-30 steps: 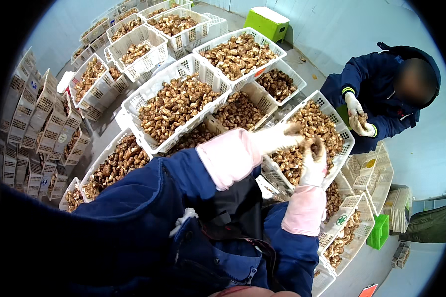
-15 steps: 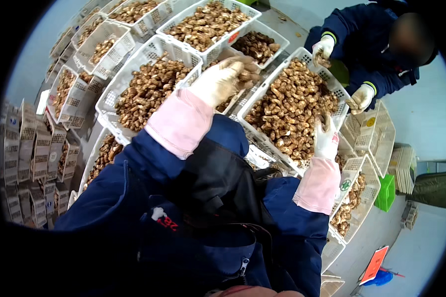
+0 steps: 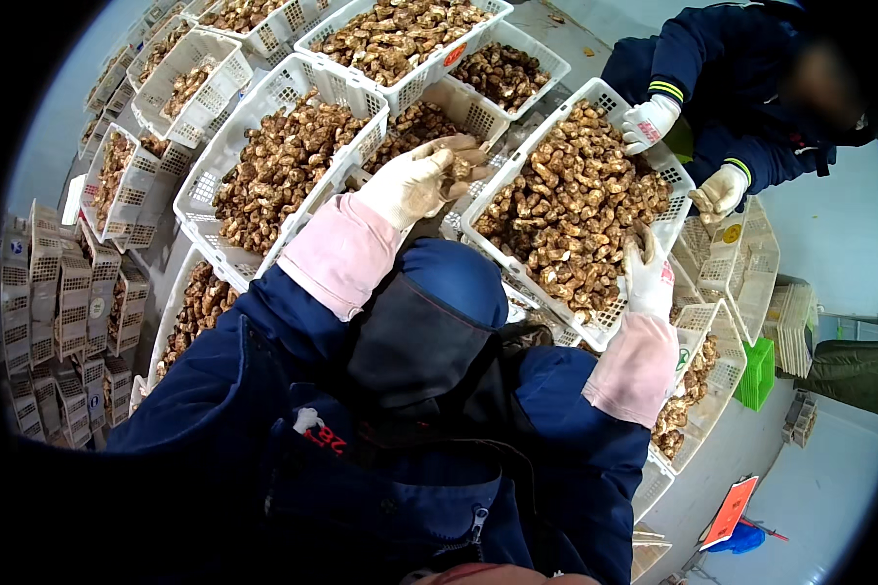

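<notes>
My left hand (image 3: 412, 185), in a whitish glove with soiled fingertips, hovers above the gap between two crates. Its bent fingers are closed round a brown mushroom (image 3: 456, 170). My right hand (image 3: 648, 281), gloved likewise, reaches over the near right corner of a white perforated crate (image 3: 529, 276). Its fingers curl round a mushroom at the edge of the heap, though their tips are partly hidden. Brown and cream mushrooms (image 3: 571, 205) fill this crate. Beneath my left hand, another white crate (image 3: 478, 107) holds darker mushrooms (image 3: 415, 127).
Across the crate sits a co-worker in dark blue (image 3: 698, 58) with two white-gloved hands at its far rim. More mushroom crates (image 3: 197, 200) stand at left and behind. At right are a crate of mushrooms (image 3: 722, 375), a green basket (image 3: 757, 375) and stacked crates (image 3: 792, 327).
My left hand has come down and nearer to me, still round a mushroom. My right hand stays at the crate's corner. The co-worker's hand at the far rim has turned and shows no mushroom now.
</notes>
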A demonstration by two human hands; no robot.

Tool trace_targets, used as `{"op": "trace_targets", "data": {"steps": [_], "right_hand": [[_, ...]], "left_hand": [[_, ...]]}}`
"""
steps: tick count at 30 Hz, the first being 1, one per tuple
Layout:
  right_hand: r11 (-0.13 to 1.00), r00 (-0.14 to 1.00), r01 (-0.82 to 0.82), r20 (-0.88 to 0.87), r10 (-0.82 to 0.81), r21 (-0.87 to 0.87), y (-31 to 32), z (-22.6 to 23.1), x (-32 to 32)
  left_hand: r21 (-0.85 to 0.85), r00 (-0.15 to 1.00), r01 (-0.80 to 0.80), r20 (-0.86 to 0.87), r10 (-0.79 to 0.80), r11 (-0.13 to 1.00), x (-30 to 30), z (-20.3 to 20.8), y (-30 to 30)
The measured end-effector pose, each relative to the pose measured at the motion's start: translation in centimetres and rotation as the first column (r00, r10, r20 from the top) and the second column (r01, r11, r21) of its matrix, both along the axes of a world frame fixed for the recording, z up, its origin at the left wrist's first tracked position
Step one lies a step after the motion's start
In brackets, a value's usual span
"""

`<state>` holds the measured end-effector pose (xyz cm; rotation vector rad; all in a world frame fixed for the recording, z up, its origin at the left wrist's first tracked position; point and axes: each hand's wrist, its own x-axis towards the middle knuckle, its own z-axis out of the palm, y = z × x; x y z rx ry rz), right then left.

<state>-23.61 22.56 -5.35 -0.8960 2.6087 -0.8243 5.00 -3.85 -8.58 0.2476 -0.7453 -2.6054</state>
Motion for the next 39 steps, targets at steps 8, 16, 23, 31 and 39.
{"op": "trace_targets", "data": {"steps": [8,16,23,31,39], "right_hand": [[0.994,0.991,0.107,-0.084,-0.105,0.020,1.6,0.7,-1.0],[0.961,0.974,0.145,-0.203,-0.097,0.236,4.1,-3.3,-3.4],[0.887,0.935,0.144,-0.355,0.023,0.438,0.9,-6.2,-4.8],[0.797,0.978,0.051,-0.193,0.083,0.601,-1.2,-8.0,-4.8],[0.730,0.986,0.027,-0.139,0.094,0.683,-2.8,-5.9,-3.3]], "left_hand": [[-0.087,0.789,-0.410,0.465,0.401,0.908,-1.5,-0.3,-2.6],[0.005,0.890,-0.373,0.284,0.356,0.928,-6.7,6.6,0.2],[0.072,0.943,-0.098,0.325,0.070,0.993,-10.8,4.1,8.2],[-0.079,0.958,-0.038,0.280,0.059,0.996,-12.3,2.9,7.7],[-0.050,0.961,-0.021,0.276,0.034,0.999,-11.6,3.5,7.1]]}}
